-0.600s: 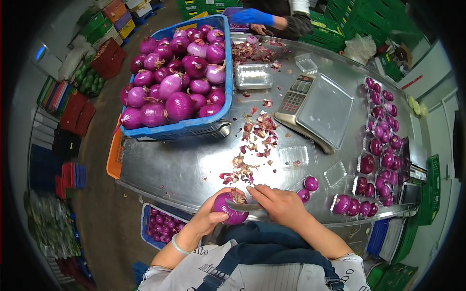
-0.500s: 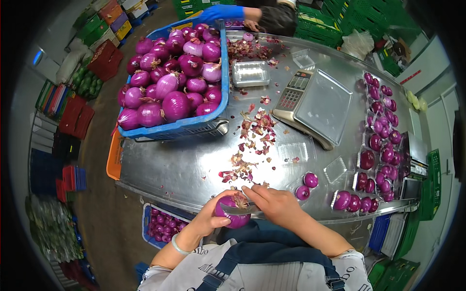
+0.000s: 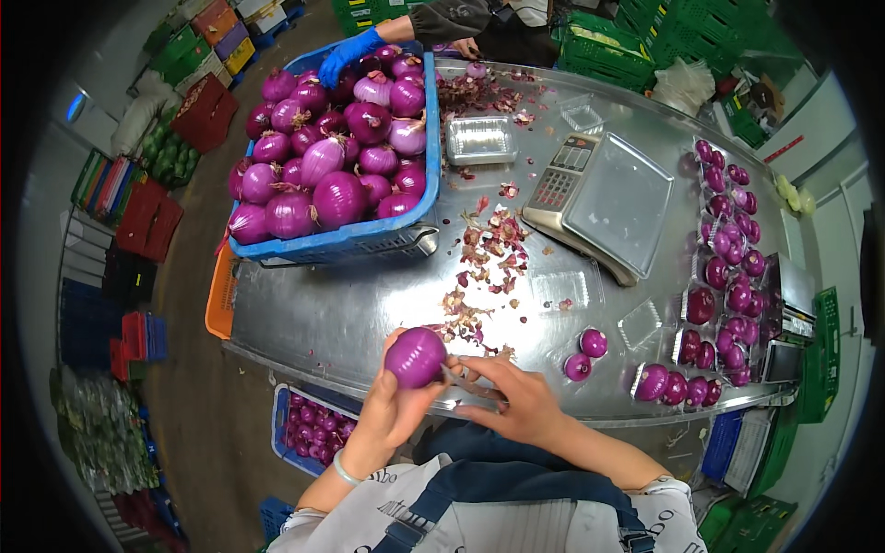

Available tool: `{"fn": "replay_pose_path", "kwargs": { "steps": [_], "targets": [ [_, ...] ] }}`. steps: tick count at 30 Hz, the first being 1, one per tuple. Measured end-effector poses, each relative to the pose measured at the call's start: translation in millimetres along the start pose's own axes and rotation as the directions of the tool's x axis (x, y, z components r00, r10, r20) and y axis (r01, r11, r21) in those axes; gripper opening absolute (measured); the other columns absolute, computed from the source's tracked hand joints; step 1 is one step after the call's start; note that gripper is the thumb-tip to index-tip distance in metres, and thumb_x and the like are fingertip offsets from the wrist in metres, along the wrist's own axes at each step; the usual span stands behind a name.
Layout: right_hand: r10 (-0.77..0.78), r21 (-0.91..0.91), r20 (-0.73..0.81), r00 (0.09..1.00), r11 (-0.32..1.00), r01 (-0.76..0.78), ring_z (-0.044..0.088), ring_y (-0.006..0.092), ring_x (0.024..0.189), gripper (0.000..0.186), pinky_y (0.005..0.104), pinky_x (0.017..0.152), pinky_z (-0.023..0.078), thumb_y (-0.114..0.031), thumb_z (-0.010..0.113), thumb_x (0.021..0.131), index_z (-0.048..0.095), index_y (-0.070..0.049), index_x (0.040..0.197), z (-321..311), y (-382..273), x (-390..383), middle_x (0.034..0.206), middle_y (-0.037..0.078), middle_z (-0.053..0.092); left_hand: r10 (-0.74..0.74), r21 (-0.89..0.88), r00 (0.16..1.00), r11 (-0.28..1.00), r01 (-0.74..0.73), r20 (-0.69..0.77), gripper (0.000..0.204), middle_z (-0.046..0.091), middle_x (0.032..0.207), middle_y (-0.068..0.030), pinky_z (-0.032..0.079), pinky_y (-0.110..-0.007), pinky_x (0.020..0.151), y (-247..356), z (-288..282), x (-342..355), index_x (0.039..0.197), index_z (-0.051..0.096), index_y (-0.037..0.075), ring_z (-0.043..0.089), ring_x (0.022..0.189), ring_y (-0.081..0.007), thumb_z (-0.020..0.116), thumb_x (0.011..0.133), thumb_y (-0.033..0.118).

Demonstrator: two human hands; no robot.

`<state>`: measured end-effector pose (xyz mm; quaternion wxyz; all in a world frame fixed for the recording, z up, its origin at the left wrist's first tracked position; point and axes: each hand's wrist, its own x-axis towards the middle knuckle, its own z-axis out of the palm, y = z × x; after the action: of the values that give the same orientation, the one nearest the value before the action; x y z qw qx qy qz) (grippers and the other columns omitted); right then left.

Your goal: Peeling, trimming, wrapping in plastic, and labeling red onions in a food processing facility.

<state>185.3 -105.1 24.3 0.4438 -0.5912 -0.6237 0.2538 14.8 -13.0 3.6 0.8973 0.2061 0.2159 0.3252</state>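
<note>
My left hand (image 3: 389, 415) holds a smooth purple onion (image 3: 415, 355) above the front edge of the steel table (image 3: 332, 327). Beside it, my right hand (image 3: 521, 405) grips a small knife (image 3: 470, 382), its blade mostly hidden by the onion and fingers. Onion skins (image 3: 493, 244) lie scattered beyond my hands. Two onions (image 3: 593, 343) sit right of my right hand near an empty plastic tray (image 3: 639, 323). A blue crate (image 3: 332, 242) heaped with onions stands at the back left.
A scale (image 3: 618, 207), a clamshell container (image 3: 479, 140) and a row of packed onions (image 3: 701, 306) occupy the table. A co-worker's blue-gloved hand (image 3: 346, 60) reaches into the crate. An orange crate (image 3: 219, 295) and a low onion crate (image 3: 309, 429) stand at the near left.
My left hand has lifted and turned the onion, leaving its tufted end out of sight. My right hand's fingers have shifted on the knife. The gloved hand has moved left and down into the crate.
</note>
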Motion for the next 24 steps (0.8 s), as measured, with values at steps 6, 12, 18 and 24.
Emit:
{"fn": "replay_pose_path", "kwargs": {
  "steps": [6,12,18,24],
  "targets": [
    [0.1,0.052,-0.064,0.993,0.994,-0.096,0.065,0.0212,0.072,0.021,0.0319,0.058,0.051,-0.01,0.067,0.079,0.06,-0.004,0.098,-2,7,4,0.087,0.008,0.06,-0.235,0.121,0.97,0.967,0.226,0.065,0.076,0.05,0.119,-0.0111,0.045,-0.035,0.09,-21,-8,-9,0.135,0.032,0.008,0.053,0.106,-0.0215,0.071,0.078,0.04],
    [-0.16,-0.38,-0.126,0.979,0.92,0.101,0.065,0.0192,0.074,0.03,0.0293,0.058,0.052,-0.004,0.062,0.075,0.06,-0.005,0.105,-16,21,-8,0.095,0.007,0.063,-0.218,0.061,0.976,0.974,0.217,0.003,0.074,0.047,0.121,-0.0133,0.049,-0.034,0.077,-13,-6,-8,0.136,0.029,0.01,0.056,0.099,-0.023,0.066,0.073,0.016],
    [-0.112,-0.561,0.051,0.992,0.819,0.121,0.065,0.0151,0.071,0.039,0.0253,0.054,0.051,-0.009,0.058,0.077,0.057,-0.006,0.115,-20,26,-19,0.102,0.004,0.06,-0.17,0.204,0.985,0.965,0.165,0.011,0.082,0.047,0.122,-0.0135,0.047,-0.036,0.09,-8,1,-9,0.136,0.029,0.008,0.052,0.111,-0.0244,0.07,0.067,0.021],
    [-0.026,-0.528,0.081,0.996,0.847,0.064,0.066,0.0185,0.073,0.046,0.0281,0.057,0.052,-0.007,0.062,0.073,0.055,-0.006,0.119,-14,19,-19,0.107,0.008,0.061,-0.218,0.331,0.976,0.92,0.208,-0.005,0.086,0.048,0.119,-0.0118,0.043,-0.035,0.099,-10,13,-11,0.131,0.032,0.004,0.05,0.114,-0.0222,0.076,0.06,0.023]
  ]
}}
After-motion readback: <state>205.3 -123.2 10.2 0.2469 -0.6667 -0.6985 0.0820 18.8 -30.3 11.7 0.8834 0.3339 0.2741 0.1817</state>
